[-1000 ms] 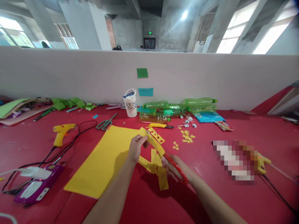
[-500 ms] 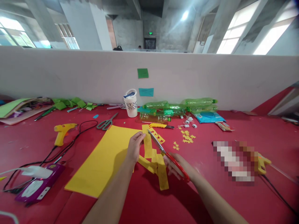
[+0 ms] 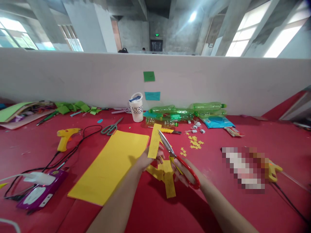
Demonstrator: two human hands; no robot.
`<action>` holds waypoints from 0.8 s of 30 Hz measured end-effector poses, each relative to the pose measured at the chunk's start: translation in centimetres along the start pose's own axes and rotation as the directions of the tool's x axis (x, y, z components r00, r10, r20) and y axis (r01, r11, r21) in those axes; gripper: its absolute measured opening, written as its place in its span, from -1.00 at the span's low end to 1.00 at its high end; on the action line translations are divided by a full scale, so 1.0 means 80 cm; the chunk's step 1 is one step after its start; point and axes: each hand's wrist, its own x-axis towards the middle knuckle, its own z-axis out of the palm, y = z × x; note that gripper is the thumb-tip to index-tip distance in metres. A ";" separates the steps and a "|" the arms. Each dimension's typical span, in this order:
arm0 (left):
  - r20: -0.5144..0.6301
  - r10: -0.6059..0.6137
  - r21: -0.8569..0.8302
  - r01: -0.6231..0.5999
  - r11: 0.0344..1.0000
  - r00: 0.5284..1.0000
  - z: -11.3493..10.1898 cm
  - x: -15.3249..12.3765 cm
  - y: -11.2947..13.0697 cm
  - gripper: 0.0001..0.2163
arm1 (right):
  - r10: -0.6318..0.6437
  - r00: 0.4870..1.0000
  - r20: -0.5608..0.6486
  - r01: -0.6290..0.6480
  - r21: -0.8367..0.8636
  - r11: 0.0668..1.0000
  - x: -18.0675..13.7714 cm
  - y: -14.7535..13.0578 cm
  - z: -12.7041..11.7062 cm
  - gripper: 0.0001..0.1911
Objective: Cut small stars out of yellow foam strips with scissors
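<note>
My left hand (image 3: 148, 159) pinches a narrow yellow paper strip (image 3: 155, 140) and holds it upright above the red table. My right hand (image 3: 182, 171) grips red-handled scissors (image 3: 178, 156), their blades pointing up and away just right of the strip. Below both hands lie several cut yellow strips (image 3: 167, 179). A large yellow sheet (image 3: 111, 165) lies flat to the left of my hands.
Small yellow stars (image 3: 194, 141) are scattered ahead. Grey scissors (image 3: 111, 127), a yellow glue gun (image 3: 63, 137) with black cord, a white cup (image 3: 136, 107), green bottles (image 3: 189, 110), a purple device (image 3: 40, 193) and a second glue gun (image 3: 274, 170) lie around. A white wall backs the table.
The strip has come free of the large sheet. My left hand has lifted it and moved right, toward me. The scissors have swung to point further up and right.
</note>
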 end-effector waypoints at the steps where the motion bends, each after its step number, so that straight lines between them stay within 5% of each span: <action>1: 0.055 0.010 0.072 -0.014 0.997 0.998 0.005 -0.003 -0.001 -0.81 | -0.003 1.000 -0.002 0.003 0.010 1.000 0.000 0.002 0.000 -0.60; 5: 0.121 0.079 0.130 -0.095 0.987 0.989 0.017 -0.011 0.004 -0.83 | 0.020 1.000 -0.017 -0.019 0.004 1.000 0.002 0.004 -0.005 -0.63; 8: -0.102 0.202 0.032 -0.200 0.979 0.974 0.013 -0.008 0.009 -0.73 | 0.044 0.999 -0.032 -0.044 -0.010 0.999 0.002 0.002 -0.008 -0.62; 11: -0.343 0.245 -0.031 -0.271 0.962 0.907 0.006 -0.001 0.009 -0.67 | 0.056 0.997 -0.044 -0.058 -0.044 0.997 0.001 0.000 -0.008 -0.64; 14: -0.454 0.241 -0.017 -0.278 0.960 0.858 0.000 0.003 0.007 -0.72 | 0.085 0.995 -0.046 -0.088 -0.067 0.994 0.000 0.002 -0.004 -0.68; 24: -0.496 0.156 -0.066 -0.216 0.974 0.854 -0.010 0.004 0.008 -0.80 | 0.107 0.994 -0.014 -0.108 -0.178 0.978 -0.001 0.006 -0.005 -0.66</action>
